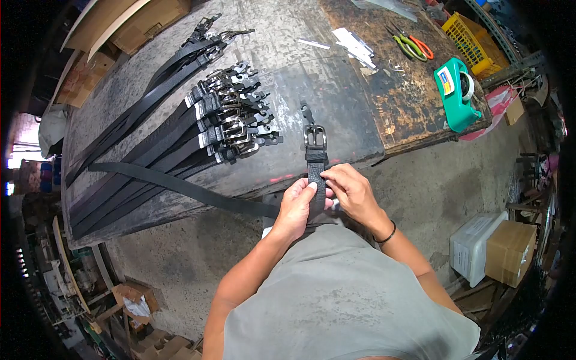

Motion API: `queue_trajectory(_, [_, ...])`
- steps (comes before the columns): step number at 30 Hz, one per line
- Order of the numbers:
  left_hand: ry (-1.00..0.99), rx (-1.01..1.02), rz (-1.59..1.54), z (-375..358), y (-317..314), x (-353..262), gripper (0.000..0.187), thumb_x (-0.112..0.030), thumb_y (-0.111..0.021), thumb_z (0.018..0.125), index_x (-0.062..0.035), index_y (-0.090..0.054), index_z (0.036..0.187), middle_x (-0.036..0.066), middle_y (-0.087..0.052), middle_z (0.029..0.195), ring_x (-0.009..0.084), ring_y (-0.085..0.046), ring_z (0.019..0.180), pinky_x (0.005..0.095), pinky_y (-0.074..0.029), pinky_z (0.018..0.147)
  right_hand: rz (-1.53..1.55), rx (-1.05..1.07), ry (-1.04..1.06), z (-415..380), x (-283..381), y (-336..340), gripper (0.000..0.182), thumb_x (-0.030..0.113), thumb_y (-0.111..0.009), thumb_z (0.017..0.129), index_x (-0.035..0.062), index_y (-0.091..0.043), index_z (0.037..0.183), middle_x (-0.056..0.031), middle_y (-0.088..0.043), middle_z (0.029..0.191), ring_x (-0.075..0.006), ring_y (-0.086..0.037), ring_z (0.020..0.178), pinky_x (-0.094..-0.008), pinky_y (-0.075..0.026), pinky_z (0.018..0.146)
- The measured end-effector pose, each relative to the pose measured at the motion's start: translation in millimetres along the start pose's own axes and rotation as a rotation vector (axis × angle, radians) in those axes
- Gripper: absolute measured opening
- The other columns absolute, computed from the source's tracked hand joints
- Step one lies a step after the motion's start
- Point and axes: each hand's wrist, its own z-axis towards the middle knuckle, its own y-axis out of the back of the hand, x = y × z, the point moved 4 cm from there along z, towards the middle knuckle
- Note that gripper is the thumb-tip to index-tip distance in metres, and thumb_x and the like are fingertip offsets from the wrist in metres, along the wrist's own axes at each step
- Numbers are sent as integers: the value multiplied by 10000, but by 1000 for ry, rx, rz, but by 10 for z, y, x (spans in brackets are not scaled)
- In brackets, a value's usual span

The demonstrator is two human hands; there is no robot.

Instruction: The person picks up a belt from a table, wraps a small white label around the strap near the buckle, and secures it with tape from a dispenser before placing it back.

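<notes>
Black belt was pinched in both left hand and right hand. Its buckle was laid on the table.

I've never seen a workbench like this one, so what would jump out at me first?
Probably the pile of black belts on the left of the worktable, their shiny buckles crowded together. Next, the bright green tape dispenser at the table's right corner. At the near edge, in the middle, the left hand and right hand are on a single belt.
</notes>
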Motion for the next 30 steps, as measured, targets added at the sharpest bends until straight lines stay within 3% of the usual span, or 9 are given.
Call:
queue_trajectory(10, [-74, 32, 64, -12, -35, -51, 234, -207, -487, 934, -16, -511, 1068, 101, -629, 919, 151, -636, 759, 290, -522, 718, 58, 55, -72, 95, 67, 39, 128, 5, -603, 807, 3, -631, 931, -142, -625, 867, -300, -619, 763, -367, -495, 668])
queue_trajectory(22, [-156, 45, 188, -1, -34, -18, 216, -167, -438, 963, 8, -499, 1075, 77, -607, 970, 133, -617, 795, 273, -518, 742, -78, 141, 40, 181, 104, 79, 112, 90, -637, 802, 15, -634, 884, -141, -619, 788, -330, -608, 722, -397, -487, 637])
queue_trajectory(25, [-193, 39, 245, 22, -67, 15, 197, -144, -453, 948, 10, -501, 1060, 70, -598, 936, 128, -604, 790, 269, -508, 722, -98, 83, 144, 183, 141, 87, 114, 92, -639, 797, 17, -633, 883, -136, -619, 793, -322, -605, 727, -392, -487, 650])
queue_trajectory(27, [-220, 29, 326, 77, -58, 93, 153, -124, -475, 931, -1, -503, 1019, 68, -594, 904, 122, -595, 776, 271, -500, 694, -120, 97, 58, 178, 205, 129, 117, 63, -628, 801, 10, -641, 904, -143, -631, 835, -311, -616, 757, -378, -495, 677])
queue_trajectory(28, [-235, -46, 537, 7, -100, -34, 148, -135, -479, 931, -8, -496, 1005, 68, -594, 899, 115, -593, 738, 263, -495, 655, -117, 95, 61, 167, 209, 103, 120, 42, -620, 800, 4, -642, 911, -150, -635, 857, -307, -625, 764, -370, -499, 682])
queue_trajectory(30, [-228, -46, 315, 126, -33, 153, 166, -175, -484, 937, -21, -476, 998, 44, -583, 808, 101, -577, 624, 263, -488, 577, -83, 80, 2, 151, 192, 50, 116, 17, -612, 794, -6, -634, 905, -162, -633, 862, -318, -625, 762, -364, -496, 679])
